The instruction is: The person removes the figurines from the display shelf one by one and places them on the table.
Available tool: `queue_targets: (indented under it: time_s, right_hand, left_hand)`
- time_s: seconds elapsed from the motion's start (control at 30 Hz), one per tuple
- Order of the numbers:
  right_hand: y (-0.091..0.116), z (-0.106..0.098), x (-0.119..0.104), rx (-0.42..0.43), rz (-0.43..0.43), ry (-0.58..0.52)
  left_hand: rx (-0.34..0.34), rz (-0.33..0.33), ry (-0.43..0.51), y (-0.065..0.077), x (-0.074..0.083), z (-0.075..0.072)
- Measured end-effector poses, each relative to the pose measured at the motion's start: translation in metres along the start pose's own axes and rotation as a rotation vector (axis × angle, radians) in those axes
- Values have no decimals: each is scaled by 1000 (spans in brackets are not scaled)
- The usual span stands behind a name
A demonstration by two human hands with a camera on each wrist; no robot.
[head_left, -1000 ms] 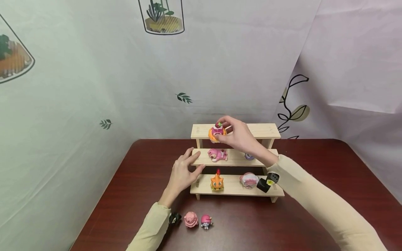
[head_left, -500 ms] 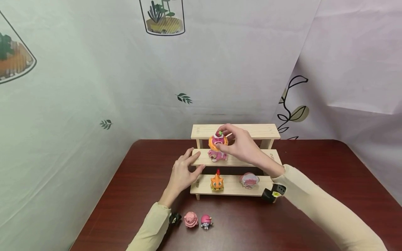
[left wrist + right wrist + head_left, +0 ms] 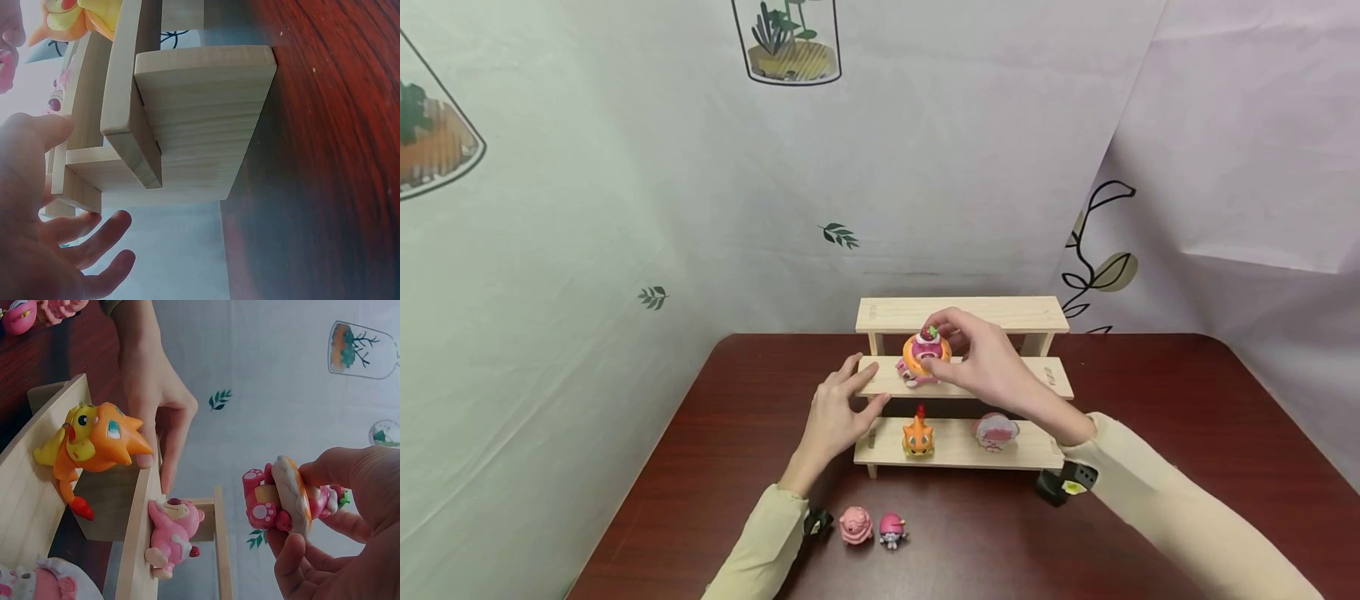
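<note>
My right hand (image 3: pixel 988 358) pinches a pink bear figurine (image 3: pixel 927 348) with an orange-and-white ring round it and a berry on top. It is held in the air by the tiered wooden stand (image 3: pixel 962 312), overlapping a lying pink bear figurine (image 3: pixel 172 531) on the middle tier in the head view. In the right wrist view the two bears are apart. My left hand (image 3: pixel 835 412) grips the left end of the middle tier, thumb at the front edge and fingers behind. On the bottom tier sit an orange-and-yellow figurine (image 3: pixel 918 437) and a pink-and-white round figurine (image 3: pixel 996 432).
Two small figurines, a pink ruffled one (image 3: pixel 856 525) and a pink-capped one (image 3: pixel 892 530), stand on the dark red table (image 3: pixel 985 542) in front of the stand. A pale printed cloth (image 3: pixel 962 167) hangs behind it.
My right hand has brought the ringed bear down and forward from the top tier to the middle tier's height, its forearm shifting right. My left hand has stayed on the stand.
</note>
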State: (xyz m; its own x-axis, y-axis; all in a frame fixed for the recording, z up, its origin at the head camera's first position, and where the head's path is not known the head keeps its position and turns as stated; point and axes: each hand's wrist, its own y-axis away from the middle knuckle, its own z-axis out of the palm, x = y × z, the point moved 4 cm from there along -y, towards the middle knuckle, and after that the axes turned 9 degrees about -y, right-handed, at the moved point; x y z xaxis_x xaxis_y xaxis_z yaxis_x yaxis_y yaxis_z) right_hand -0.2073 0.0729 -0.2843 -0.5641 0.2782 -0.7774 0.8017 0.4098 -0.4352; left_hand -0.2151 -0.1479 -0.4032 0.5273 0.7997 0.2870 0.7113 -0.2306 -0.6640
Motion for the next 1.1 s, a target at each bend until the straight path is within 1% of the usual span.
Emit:
queue_targets:
  time_s: [0.17, 0.4, 0.8, 1.1]
  right_hand:
    - [7, 1, -1, 3, -1, -16]
    - [18, 0, -3, 28, -14, 34]
    - [34, 2, -5, 26, -28, 65]
    - [44, 3, -5, 5, -38, 41]
  left_hand:
    - [-2, -1, 0, 1, 0, 0]
    - [-13, -13, -7, 1, 0, 1]
    - [3, -6, -3, 1, 1, 0]
    - [3, 5, 1, 1, 0, 2]
